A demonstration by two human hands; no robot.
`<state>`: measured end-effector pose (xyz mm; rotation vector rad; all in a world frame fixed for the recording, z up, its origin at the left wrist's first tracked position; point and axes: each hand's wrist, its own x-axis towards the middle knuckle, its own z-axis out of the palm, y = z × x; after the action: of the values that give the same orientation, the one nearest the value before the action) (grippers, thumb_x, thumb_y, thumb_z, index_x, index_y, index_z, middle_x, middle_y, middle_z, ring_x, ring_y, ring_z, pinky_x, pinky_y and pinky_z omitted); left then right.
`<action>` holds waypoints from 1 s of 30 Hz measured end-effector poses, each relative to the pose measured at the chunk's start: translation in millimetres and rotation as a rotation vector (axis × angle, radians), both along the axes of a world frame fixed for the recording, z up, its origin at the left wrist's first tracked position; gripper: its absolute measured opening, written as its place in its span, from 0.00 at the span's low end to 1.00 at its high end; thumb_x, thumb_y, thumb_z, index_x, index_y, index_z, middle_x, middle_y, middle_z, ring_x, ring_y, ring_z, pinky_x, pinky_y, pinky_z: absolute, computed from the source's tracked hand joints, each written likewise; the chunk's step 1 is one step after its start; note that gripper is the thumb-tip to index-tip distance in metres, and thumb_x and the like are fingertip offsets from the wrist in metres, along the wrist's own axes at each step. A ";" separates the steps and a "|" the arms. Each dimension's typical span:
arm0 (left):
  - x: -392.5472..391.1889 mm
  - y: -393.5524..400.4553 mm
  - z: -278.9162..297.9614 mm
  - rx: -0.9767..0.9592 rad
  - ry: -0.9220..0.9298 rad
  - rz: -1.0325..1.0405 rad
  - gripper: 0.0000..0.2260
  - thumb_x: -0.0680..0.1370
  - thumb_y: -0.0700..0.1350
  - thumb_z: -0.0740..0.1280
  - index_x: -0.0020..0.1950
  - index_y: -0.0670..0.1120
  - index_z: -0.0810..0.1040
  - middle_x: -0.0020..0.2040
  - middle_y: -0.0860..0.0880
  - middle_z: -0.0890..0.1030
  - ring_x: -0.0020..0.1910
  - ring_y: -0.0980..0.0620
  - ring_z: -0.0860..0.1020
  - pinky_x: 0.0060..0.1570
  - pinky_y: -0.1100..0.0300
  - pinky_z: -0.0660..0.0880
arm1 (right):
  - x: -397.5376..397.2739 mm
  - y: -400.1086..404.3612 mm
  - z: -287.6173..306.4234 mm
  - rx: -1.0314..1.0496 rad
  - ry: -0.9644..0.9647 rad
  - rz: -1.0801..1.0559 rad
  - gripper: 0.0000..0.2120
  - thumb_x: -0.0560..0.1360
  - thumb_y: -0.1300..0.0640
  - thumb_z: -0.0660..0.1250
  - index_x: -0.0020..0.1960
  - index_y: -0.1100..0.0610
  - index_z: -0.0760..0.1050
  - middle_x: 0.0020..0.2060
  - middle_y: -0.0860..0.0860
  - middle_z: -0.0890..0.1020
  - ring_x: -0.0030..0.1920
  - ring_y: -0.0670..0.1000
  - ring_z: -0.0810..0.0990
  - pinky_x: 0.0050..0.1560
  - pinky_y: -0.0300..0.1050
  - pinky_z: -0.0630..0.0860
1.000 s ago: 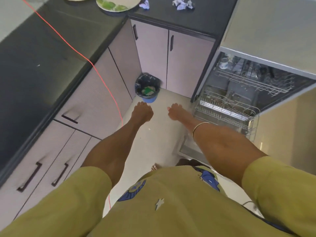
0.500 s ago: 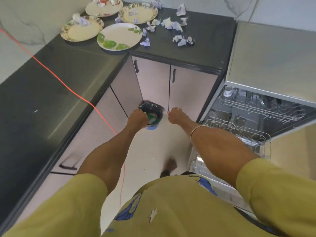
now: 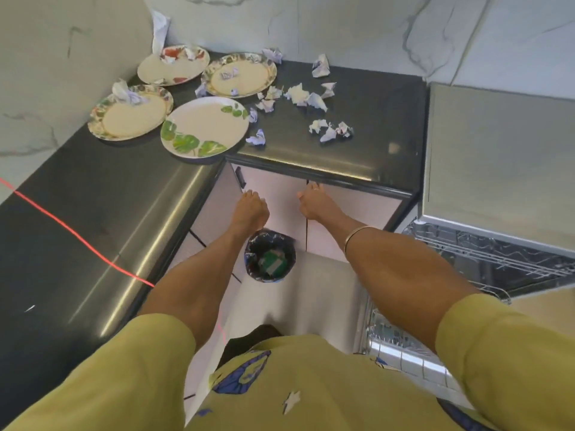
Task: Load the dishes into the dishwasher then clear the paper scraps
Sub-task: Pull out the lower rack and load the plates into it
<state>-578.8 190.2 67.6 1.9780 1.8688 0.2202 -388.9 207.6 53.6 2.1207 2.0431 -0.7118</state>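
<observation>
Black desk (image 3: pixel 367 129) carries four plates at far left corner: leaf-print plate (image 3: pixel 203 127) nearest front edge. Paper scraps (image 3: pixel 329 130) scattered mid-desk, some lying on plates. Dishwasher (image 3: pixel 485 259) open at right, racks out. Left hand (image 3: pixel 250 209) fingers loosely curled, empty; right hand (image 3: pixel 311 202) fingers relaxed, empty. Risk: lifting plates tips scraps onto floor, or scraps go into rack.

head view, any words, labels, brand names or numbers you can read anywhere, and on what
None can be read.
Paper scraps: bluish marks, perhaps print, too blurred to read.
Green item in the bin: no legible label.
Shirt: blue shapes and a star, no letters.
Plates: leaf and flower patterns only.
</observation>
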 end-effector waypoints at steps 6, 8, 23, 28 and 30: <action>-2.7 88.4 3.9 0.173 0.014 -0.033 0.16 0.82 0.39 0.53 0.62 0.31 0.73 0.64 0.33 0.74 0.67 0.36 0.70 0.72 0.46 0.64 | -12.2 64.8 15.2 0.171 0.070 -0.073 0.24 0.84 0.51 0.51 0.72 0.66 0.63 0.71 0.62 0.67 0.72 0.62 0.63 0.70 0.57 0.63; -8.2 120.8 9.8 0.238 0.005 -0.041 0.17 0.82 0.40 0.53 0.63 0.32 0.73 0.65 0.34 0.75 0.67 0.37 0.71 0.71 0.47 0.65 | -13.4 96.3 15.4 0.214 0.104 -0.100 0.22 0.83 0.52 0.51 0.69 0.66 0.66 0.67 0.62 0.70 0.68 0.62 0.67 0.68 0.56 0.66; -57.9 279.9 25.6 0.230 0.129 -0.004 0.13 0.79 0.40 0.57 0.49 0.37 0.81 0.48 0.38 0.83 0.48 0.38 0.80 0.49 0.49 0.76 | -50.1 255.5 47.0 0.300 0.129 -0.160 0.19 0.84 0.52 0.51 0.64 0.65 0.71 0.63 0.62 0.76 0.64 0.63 0.73 0.61 0.55 0.70; -65.8 302.5 12.1 0.140 0.047 0.061 0.14 0.81 0.44 0.58 0.56 0.38 0.79 0.55 0.40 0.81 0.54 0.41 0.78 0.56 0.50 0.75 | -56.8 295.0 49.5 0.298 0.192 -0.186 0.15 0.82 0.56 0.55 0.56 0.64 0.77 0.56 0.63 0.80 0.58 0.65 0.79 0.55 0.53 0.75; -64.3 306.3 10.4 0.105 -0.022 0.082 0.16 0.81 0.48 0.59 0.61 0.39 0.77 0.60 0.41 0.79 0.59 0.42 0.77 0.60 0.50 0.72 | -58.7 314.3 51.4 0.277 0.206 -0.172 0.13 0.78 0.61 0.58 0.55 0.66 0.78 0.54 0.64 0.81 0.56 0.65 0.80 0.54 0.52 0.76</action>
<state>-643.1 496.5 78.0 1.9595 1.9629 0.3693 -447.6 521.9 105.1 2.4952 2.1941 -0.7341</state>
